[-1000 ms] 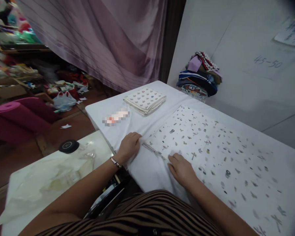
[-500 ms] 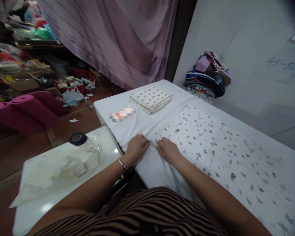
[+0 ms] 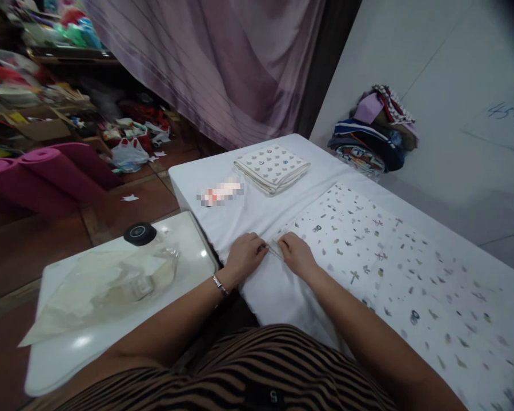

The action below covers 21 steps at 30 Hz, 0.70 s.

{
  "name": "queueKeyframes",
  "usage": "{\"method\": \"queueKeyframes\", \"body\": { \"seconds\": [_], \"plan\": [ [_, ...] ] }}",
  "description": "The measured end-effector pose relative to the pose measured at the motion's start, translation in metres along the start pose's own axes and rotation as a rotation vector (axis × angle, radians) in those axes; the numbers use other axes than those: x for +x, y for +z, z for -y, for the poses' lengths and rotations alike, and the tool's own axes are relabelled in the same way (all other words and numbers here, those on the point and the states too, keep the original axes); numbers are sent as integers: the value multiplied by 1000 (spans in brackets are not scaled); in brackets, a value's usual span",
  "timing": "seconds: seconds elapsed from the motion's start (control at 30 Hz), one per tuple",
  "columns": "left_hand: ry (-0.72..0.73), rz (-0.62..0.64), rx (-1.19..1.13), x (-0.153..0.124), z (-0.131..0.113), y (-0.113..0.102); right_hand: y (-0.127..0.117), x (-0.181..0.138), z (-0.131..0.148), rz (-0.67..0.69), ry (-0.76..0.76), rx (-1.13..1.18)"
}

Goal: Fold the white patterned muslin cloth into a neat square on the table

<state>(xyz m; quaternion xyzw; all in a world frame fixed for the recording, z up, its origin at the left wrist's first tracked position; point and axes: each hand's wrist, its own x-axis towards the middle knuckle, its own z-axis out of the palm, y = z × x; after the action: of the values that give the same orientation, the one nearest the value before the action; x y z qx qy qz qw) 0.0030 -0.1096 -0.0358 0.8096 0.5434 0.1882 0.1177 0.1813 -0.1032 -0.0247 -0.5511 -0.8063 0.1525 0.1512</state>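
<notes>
A white cloth printed with small leaf and figure motifs [image 3: 389,268] lies spread over the right part of the white-covered table [image 3: 216,220]. At its near left corner both hands are closed, a short gap apart. My left hand [image 3: 246,254], with a bracelet on the wrist, pinches a thin edge at that corner. My right hand [image 3: 297,254] grips the cloth right beside it, knuckles up. A narrow pale strip of the edge shows between them; the fingertips are partly hidden. Beyond the hands sits a folded cream cloth with grey motifs [image 3: 272,168].
A blurred-out item [image 3: 221,192] lies left of the folded cloth. On the lower white table [image 3: 199,240] at left are a black round object [image 3: 139,233] and crumpled clear plastic [image 3: 132,279]. A clothes pile [image 3: 370,137] is by the wall; pink rolls [image 3: 47,177] stand left.
The view has swung slightly left, so the scene sits further right. My hands stay at the cloth's corner, with a little more of the pale edge showing between them.
</notes>
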Motion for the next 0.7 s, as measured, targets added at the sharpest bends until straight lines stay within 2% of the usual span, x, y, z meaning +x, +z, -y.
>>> {"method": "queueKeyframes", "body": {
  "seconds": [0.2, 0.33, 0.43, 0.6, 0.7],
  "plan": [
    [7, -10, -17, 0, 1, 1, -2, 0, 12, 100, -26, -152],
    [10, -6, -27, 0, 1, 0, -1, 2, 16, 115, -7, -186],
    [6, -7, -32, 0, 1, -1, 2, 3, 9, 80, -3, -91],
    [-3, -19, -60, 0, 1, 0, 6, 2, -7, -75, 111, 271],
    [-13, -23, -68, 0, 1, 0, 6, 1, -8, -98, 124, 313]
  ]
}}
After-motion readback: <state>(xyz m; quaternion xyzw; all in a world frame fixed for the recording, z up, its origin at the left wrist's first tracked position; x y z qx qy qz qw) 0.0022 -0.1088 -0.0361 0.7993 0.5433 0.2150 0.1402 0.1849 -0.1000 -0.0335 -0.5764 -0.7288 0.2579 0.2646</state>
